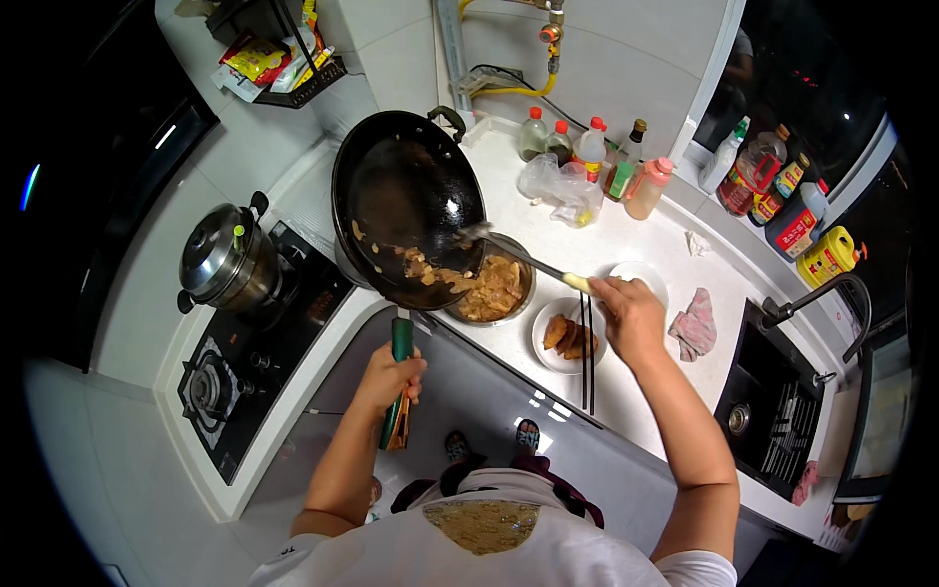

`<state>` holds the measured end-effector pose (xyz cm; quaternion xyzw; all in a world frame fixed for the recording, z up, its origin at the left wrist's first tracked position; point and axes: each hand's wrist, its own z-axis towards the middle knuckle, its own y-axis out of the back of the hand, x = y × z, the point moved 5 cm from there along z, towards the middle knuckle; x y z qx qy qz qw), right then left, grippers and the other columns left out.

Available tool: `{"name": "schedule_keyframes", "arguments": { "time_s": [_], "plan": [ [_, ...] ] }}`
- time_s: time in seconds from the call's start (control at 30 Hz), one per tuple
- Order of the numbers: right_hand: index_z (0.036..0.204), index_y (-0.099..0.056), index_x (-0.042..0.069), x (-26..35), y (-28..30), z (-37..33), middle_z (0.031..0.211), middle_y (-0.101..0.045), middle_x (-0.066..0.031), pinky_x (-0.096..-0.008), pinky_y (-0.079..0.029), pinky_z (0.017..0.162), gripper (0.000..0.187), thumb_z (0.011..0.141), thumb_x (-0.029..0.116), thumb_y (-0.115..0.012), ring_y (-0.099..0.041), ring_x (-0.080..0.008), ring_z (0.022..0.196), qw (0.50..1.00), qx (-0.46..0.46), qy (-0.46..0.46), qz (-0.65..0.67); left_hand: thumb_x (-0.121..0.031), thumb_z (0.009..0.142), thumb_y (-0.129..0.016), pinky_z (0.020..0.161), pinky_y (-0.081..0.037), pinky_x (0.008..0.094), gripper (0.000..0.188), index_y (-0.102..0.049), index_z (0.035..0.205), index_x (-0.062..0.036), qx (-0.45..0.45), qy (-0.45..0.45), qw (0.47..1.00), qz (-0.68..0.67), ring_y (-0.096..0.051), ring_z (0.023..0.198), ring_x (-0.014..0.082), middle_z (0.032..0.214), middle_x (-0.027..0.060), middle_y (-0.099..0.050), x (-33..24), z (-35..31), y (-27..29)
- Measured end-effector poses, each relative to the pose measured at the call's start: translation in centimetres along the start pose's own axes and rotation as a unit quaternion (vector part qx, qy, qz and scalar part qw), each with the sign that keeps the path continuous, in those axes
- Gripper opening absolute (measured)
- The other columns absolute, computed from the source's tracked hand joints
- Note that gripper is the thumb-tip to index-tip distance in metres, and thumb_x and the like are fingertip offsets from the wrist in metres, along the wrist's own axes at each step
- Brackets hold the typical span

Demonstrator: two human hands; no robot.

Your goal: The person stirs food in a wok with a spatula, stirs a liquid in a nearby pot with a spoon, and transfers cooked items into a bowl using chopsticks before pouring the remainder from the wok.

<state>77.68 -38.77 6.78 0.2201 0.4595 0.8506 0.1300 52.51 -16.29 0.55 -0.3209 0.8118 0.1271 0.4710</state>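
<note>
A black wok (401,186) is tipped toward the right over the counter. Around its handle (399,372) my left hand (388,379) is closed. My right hand (634,315) grips a spatula (538,264) by its pale handle, and the metal end reaches into the wok's right side. Bits of brownish food (430,269) lie along the wok's lower edge. Right below that edge a metal bowl (529,284) holds more of this food (491,292). Beside it, a white plate (555,364) carries browned pieces, with black chopsticks (587,352) laid across.
At left, a lidded steel pot (228,259) stands on the gas stove (249,362). Bottles (590,147) and a plastic bag (562,191) line the counter's back. A pink cloth (694,325) lies near the black sink (773,401); another white plate (646,279) sits behind my right hand.
</note>
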Motion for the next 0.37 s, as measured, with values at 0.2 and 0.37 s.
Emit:
{"name": "schedule_keyframes", "arguments": {
  "time_s": [0.2,0.37],
  "plan": [
    [0.107,-0.067,0.013,4.2,-5.3,2.3,0.101,-0.067,-0.0078,-0.034,-0.049,0.077,0.036,0.072,0.004,-0.069,-0.06,-0.0262,0.087,0.958,-0.027,-0.097,0.27,-0.002,0.077,-0.061,0.041,-0.044,0.0279,0.016,-0.047,0.086,-0.0037,0.052,-0.007,0.997,-0.053,-0.048,0.042,0.0128,0.058,0.0043,-0.048,0.3,-0.7,-0.1],
    [0.112,-0.065,0.011,5.3,-5.4,4.0,0.109,-0.065,-0.0114,-0.0326,-0.049,0.081,0.038,0.075,0.002,-0.07,-0.06,-0.0252,0.091,0.956,0.048,-0.088,0.274,-0.005,0.077,-0.062,0.04,-0.045,0.028,0.018,-0.048,0.089,-0.0039,0.077,-0.011,0.995,-0.06,-0.05,0.043,0.0136,0.059,0.0046,-0.049,0.7,-1.3,-0.1]
  ]
}}
